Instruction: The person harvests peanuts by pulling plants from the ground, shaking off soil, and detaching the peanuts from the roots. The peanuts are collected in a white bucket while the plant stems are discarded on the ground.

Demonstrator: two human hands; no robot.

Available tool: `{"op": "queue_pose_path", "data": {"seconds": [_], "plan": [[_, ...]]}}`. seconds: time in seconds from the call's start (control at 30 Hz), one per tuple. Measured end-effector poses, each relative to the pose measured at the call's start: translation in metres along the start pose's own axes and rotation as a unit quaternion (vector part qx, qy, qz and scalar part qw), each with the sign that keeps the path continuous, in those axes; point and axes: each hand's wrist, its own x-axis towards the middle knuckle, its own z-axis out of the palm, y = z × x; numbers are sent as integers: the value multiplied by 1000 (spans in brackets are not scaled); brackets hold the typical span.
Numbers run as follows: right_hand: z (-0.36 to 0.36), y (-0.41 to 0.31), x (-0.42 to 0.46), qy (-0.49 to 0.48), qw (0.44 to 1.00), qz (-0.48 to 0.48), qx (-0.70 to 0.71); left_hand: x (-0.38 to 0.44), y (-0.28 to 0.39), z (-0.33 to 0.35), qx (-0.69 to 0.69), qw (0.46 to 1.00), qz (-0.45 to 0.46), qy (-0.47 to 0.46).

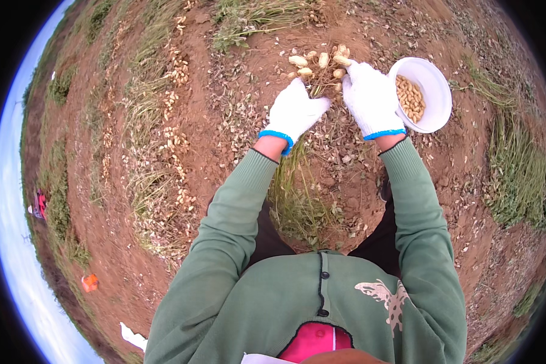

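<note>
My left hand (pixel 295 109), in a white knit glove with a blue cuff, is closed around the stems of an uprooted peanut plant (pixel 302 191). The plant's leafy end hangs back towards me between my legs. Beyond the hand, its root end carries a spread of pale peanut pods (pixel 323 60). My right hand (pixel 371 98), gloved the same way, has its thumb and fingertips on a pod (pixel 342 60) at the right of the cluster. Right beside that hand stands a white plastic bucket (pixel 432 98), tilted in view, with loose peanuts (pixel 409 98) inside.
Rows of pulled peanut plants with pods (pixel 177 136) lie on the reddish soil to the left. More pulled plants lie ahead (pixel 264 18) and to the right (pixel 518 168). An orange object (pixel 90 283) and a person in red (pixel 40 204) are far left.
</note>
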Motion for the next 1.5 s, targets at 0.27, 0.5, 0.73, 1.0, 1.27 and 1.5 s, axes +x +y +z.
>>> {"op": "queue_pose_path", "data": {"seconds": [0.27,0.5,0.73,1.0,1.27,1.5], "plan": [[-22,58,16,-101,906,219,348,-2,-14,-8,-15,996,47,72],[-37,-4,15,-187,678,255,663,-4,-6,-11,-26,996,37,79],[-32,-17,15,-141,804,261,515,-6,0,-4,-15,997,28,63],[-28,11,5,-72,922,55,376,3,-3,-10,-3,999,12,40],[-69,22,19,-37,875,256,410,3,-13,-16,39,993,15,111],[-43,24,20,-107,606,264,743,6,-7,-9,-39,996,44,73]]}}
